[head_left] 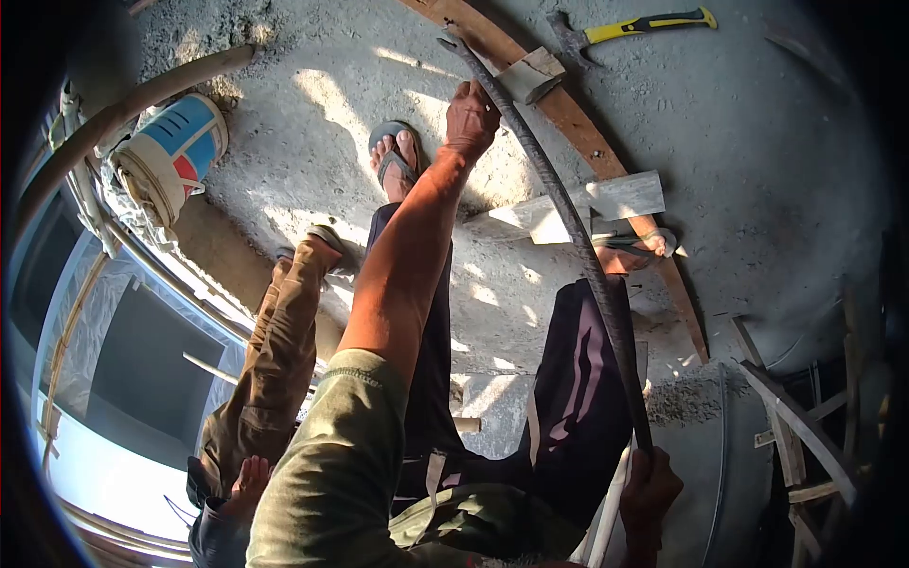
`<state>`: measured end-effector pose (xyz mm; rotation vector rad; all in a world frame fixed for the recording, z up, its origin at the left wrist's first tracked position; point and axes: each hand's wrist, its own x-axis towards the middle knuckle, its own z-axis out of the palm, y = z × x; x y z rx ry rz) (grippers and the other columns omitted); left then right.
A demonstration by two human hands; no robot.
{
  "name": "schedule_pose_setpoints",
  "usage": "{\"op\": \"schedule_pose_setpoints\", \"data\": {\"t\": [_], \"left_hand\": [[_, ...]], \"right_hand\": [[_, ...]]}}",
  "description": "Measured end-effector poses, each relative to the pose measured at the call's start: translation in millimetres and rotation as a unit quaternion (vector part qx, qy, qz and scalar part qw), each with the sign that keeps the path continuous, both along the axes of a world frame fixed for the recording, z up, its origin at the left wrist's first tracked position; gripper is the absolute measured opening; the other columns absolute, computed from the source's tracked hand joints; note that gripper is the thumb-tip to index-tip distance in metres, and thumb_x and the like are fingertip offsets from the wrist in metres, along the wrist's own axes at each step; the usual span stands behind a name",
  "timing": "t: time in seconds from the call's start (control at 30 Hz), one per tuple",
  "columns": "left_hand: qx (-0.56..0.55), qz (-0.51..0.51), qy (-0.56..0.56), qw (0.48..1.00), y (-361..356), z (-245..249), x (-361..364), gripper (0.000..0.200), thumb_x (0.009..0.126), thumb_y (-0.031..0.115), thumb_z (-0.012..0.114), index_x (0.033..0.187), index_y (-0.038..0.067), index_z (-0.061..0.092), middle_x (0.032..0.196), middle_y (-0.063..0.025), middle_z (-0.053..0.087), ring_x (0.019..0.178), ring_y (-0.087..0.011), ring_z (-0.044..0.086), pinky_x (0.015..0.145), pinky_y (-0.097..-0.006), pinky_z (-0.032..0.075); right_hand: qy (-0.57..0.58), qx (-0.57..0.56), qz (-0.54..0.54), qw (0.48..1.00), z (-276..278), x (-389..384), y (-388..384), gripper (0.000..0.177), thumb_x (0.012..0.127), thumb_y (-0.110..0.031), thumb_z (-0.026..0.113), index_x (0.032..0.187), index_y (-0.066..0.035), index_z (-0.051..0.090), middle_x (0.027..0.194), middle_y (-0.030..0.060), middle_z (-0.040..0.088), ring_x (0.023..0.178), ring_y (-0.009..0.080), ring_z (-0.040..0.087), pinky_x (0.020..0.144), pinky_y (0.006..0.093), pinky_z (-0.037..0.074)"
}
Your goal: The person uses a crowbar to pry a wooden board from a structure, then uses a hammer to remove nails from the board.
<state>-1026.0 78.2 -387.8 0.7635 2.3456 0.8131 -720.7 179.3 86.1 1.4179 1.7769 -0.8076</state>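
Observation:
A long dark ribbed steel bar (559,194) runs from the upper middle down to the lower right and looks bent in this wide view. My right hand (650,485) is wrapped round its near end, in shadow. Stretched far forward, my left hand (471,118) is closed against the bar close to its far end, with the fingertips hidden. Under the bar's far part lie a long brown wooden board (579,118) and a small wood block (532,76) on it. A short pale plank (627,196) crosses the board further down, beside my sandalled foot.
A claw hammer (644,26) with a yellow and black handle lies at the top. On the left stands a paint bucket (175,151), with a curved pole (123,109) near it. Another person's leg (270,350) is close on my left. Scrap wood (795,426) is piled at right.

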Motion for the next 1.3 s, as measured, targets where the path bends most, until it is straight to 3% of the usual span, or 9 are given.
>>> {"op": "schedule_pose_setpoints", "data": {"t": [0.07, 0.13, 0.2, 0.47, 0.6, 0.73, 0.8, 1.13, 1.3], "left_hand": [[0.013, -0.022, 0.009, 1.000, -2, 2, 0, 0.026, 0.075, 0.014, 0.062, 0.098, 0.005, 0.052, 0.081, -0.0213, 0.057, 0.078, -0.0414, 0.056, 0.068, -0.0480, 0.048], [-0.009, -0.014, -0.005, 1.000, -1, 9, -2, 0.023, 0.074, 0.014, 0.065, 0.093, 0.005, 0.054, 0.083, -0.0183, 0.058, 0.078, -0.0389, 0.056, 0.067, -0.0462, 0.048], [0.074, -0.070, 0.041, 0.994, 1, 8, -7, 0.018, 0.073, 0.015, 0.068, 0.083, 0.005, 0.057, 0.082, -0.0140, 0.060, 0.079, -0.0361, 0.056, 0.068, -0.0439, 0.048], [0.070, 0.023, -0.022, 0.997, 10, 10, -8, 0.013, 0.071, 0.012, 0.067, 0.078, 0.004, 0.059, 0.078, -0.0108, 0.062, 0.079, -0.0346, 0.057, 0.070, -0.0432, 0.047], [0.056, 0.137, 0.050, 0.988, 24, 14, -27, 0.006, 0.071, 0.010, 0.063, 0.071, 0.005, 0.062, 0.076, -0.0105, 0.063, 0.079, -0.0335, 0.057, 0.071, -0.0425, 0.047], [0.090, 0.037, 0.108, 0.989, 21, 20, -47, 0.011, 0.074, 0.019, 0.062, 0.073, 0.008, 0.066, 0.073, -0.0123, 0.064, 0.070, -0.0321, 0.061, 0.066, -0.0379, 0.049], [0.002, 0.067, 0.009, 0.998, 20, 16, -46, 0.014, 0.070, 0.019, 0.072, 0.071, 0.006, 0.065, 0.077, -0.0070, 0.065, 0.080, -0.0286, 0.058, 0.072, -0.0393, 0.048], [0.045, -0.027, 0.079, 0.996, 21, 16, -49, 0.008, 0.070, 0.020, 0.071, 0.075, 0.014, 0.069, 0.080, -0.0027, 0.067, 0.080, -0.0250, 0.060, 0.072, -0.0364, 0.049], [-0.019, -0.035, 0.102, 0.994, 31, 25, -54, 0.012, 0.071, 0.010, 0.062, 0.072, 0.018, 0.071, 0.078, -0.0024, 0.068, 0.078, -0.0244, 0.062, 0.072, -0.0338, 0.049]], "right_hand": [[-0.023, -0.005, 0.007, 1.000, 5, -7, -4, 0.020, 0.088, -0.019, 0.054, 0.085, 0.000, 0.057, 0.057, 0.0171, 0.054, 0.050, 0.0348, 0.056, 0.044, 0.0393, 0.039], [-0.044, -0.010, 0.012, 0.999, 8, -12, -10, 0.020, 0.089, -0.019, 0.054, 0.086, 0.001, 0.057, 0.056, 0.0170, 0.054, 0.050, 0.0346, 0.056, 0.044, 0.0391, 0.039], [-0.050, -0.011, 0.002, 0.999, 8, -15, -14, 0.021, 0.089, -0.020, 0.054, 0.087, 0.001, 0.057, 0.056, 0.0168, 0.054, 0.049, 0.0337, 0.056, 0.044, 0.0385, 0.039], [-0.028, -0.006, 0.011, 1.000, 0, -35, -16, 0.022, 0.090, -0.021, 0.054, 0.089, 0.002, 0.058, 0.055, 0.0157, 0.053, 0.047, 0.0311, 0.056, 0.043, 0.0379, 0.038], [0.006, -0.002, 0.008, 1.000, 7, -32, -16, 0.023, 0.090, -0.021, 0.053, 0.089, 0.001, 0.058, 0.056, 0.0151, 0.054, 0.046, 0.0307, 0.055, 0.043, 0.0374, 0.038], [-0.012, 0.016, 0.052, 0.998, 12, -30, -2, 0.024, 0.090, -0.022, 0.053, 0.089, 0.001, 0.057, 0.056, 0.0141, 0.053, 0.045, 0.0295, 0.054, 0.043, 0.0366, 0.037], [-0.014, 0.040, 0.077, 0.996, 5, -21, 6, 0.024, 0.090, -0.023, 0.053, 0.089, 0.001, 0.057, 0.055, 0.0128, 0.052, 0.045, 0.0286, 0.053, 0.043, 0.0360, 0.037], [0.049, 0.010, 0.046, 0.998, -118, 73, -1, 0.023, 0.089, -0.021, 0.053, 0.076, -0.003, 0.052, 0.057, 0.0176, 0.055, 0.053, 0.0382, 0.058, 0.045, 0.0431, 0.041], [-0.017, -0.009, 0.031, 0.999, -68, 39, 30, 0.023, 0.089, -0.022, 0.055, 0.079, -0.002, 0.054, 0.058, 0.0176, 0.056, 0.055, 0.0383, 0.058, 0.045, 0.0411, 0.041]]}}
